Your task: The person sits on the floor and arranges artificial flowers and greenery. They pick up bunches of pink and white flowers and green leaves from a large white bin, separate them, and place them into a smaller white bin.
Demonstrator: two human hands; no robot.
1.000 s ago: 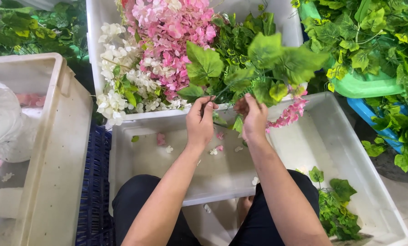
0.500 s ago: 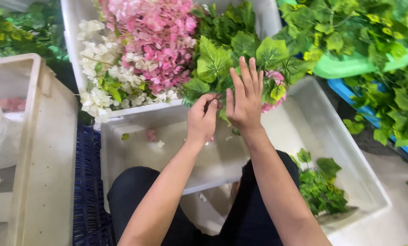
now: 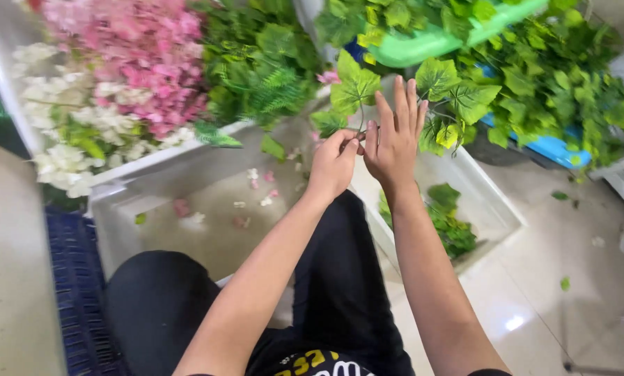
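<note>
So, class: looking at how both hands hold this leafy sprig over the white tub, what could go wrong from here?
1. The left hand pinches only the thin stem of the leafy sprig with its fingertips; it could slip or snap.
2. The right hand has its fingers spread rather than closed, so it may give little support.
3. The sprig hangs over the rim of the white tub; if dropped, it might land on the floor.

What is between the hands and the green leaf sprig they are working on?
Nothing visible. The left hand pinches the stem of the green leaf sprig directly, and the right hand is at the same stem with its fingers spread.
</note>
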